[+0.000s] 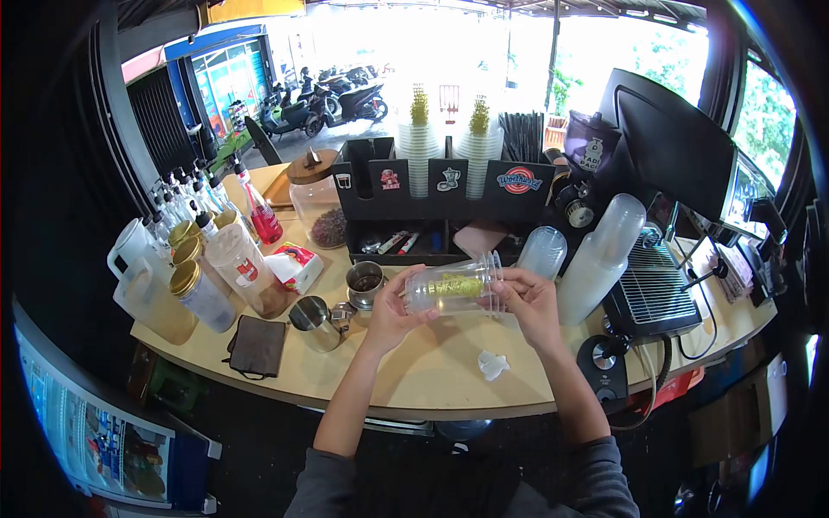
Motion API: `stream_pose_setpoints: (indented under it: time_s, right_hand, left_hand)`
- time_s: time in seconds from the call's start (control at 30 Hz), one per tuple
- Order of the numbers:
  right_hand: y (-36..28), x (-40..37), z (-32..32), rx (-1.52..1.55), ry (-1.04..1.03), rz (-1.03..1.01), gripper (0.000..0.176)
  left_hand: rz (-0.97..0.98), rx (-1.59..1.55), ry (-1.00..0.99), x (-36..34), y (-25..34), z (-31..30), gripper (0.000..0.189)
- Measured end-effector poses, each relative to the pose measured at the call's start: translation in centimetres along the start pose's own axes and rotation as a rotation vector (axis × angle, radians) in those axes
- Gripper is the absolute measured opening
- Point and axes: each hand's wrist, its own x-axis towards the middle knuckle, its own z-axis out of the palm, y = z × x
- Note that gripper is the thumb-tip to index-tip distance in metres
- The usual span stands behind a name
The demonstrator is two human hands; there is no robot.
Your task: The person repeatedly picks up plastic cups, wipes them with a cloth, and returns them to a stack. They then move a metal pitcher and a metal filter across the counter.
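A few clear plastic cups [455, 289] with yellow-green print lie sideways in the air above the counter, nested in one another, their rims toward the right. My left hand [393, 311] is wrapped round the base end. At the rims, my right hand [533, 306] grips with thumb and fingers. Just left of my left hand stand a steel milk pitcher [314, 324] and a metal cup with dark contents [365, 285]. Below the cups, a crumpled white tissue [493, 365] rests on the wooden counter [423, 380].
Behind my hands is a black organizer [406, 256] with cup stacks, straws and markers. Syrup bottles, jars and a dark folded cloth [256, 345] are at left. On the right are tall stacked cups [596, 268], an espresso machine [654, 289] and a monitor [669, 142].
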Motion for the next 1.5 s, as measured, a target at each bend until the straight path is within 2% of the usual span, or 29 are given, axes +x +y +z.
stream_pose_setpoints:
  time_s: [0.5,0.7,0.8,0.87,1.0,1.1,1.17,1.2,1.23,1.3,1.43,1.5]
  right_hand:
    - [0.3,-0.2,-0.1,0.017,0.061,0.047,0.018]
    - [0.8,-0.2,-0.2,0.034,0.064,0.019,0.018]
    - [1.6,-0.2,-0.1,0.068,0.053,0.024,0.019]
    - [3.1,-0.3,0.3,0.139,0.038,-0.024,0.02]
    - [3.6,-0.1,0.7,0.196,0.049,-0.042,0.019]
    - [4.2,0.1,0.7,0.211,0.018,-0.062,0.018]
    - [4.6,0.1,1.4,0.154,0.01,-0.127,0.019]
    - [4.6,0.1,1.7,0.148,-0.012,-0.118,0.02]
    - [4.7,0.1,2.0,0.146,-0.015,-0.128,0.02]
    - [5.0,0.0,2.7,0.162,-0.081,-0.114,0.022]
    - [2.9,0.2,4.4,0.141,-0.106,-0.179,0.024]
    - [1.6,0.7,3.4,0.081,-0.084,-0.141,0.03]
  left_hand:
    - [0.02,0.038,-0.032,0.1,0.1,0.4,0.079]
    - [-0.028,-0.006,-0.021,0.2,1.0,1.0,0.08]
    - [0.054,0.08,-0.012,0.4,0.7,1.5,0.081]
    - [0.247,0.253,0.045,0.5,0.6,1.9,0.08]
    - [0.257,0.215,0.067,0.9,0.1,1.8,0.078]
    - [0.24,0.251,0.16,1.0,-0.9,1.7,0.073]
    - [0.033,0.153,0.35,1.5,-3.2,1.0,0.067]
    - [-0.045,-0.178,0.401,1.4,-0.7,3.1,0.054]
    - [-0.036,-0.177,0.397,1.6,-0.7,3.4,0.054]
    - [-0.174,-0.411,0.292,1.7,-0.7,3.7,0.046]
    - [-0.111,-0.423,0.202,3.2,0.3,4.2,0.045]
    - [-0.069,-0.376,0.221,4.2,1.4,3.7,0.051]
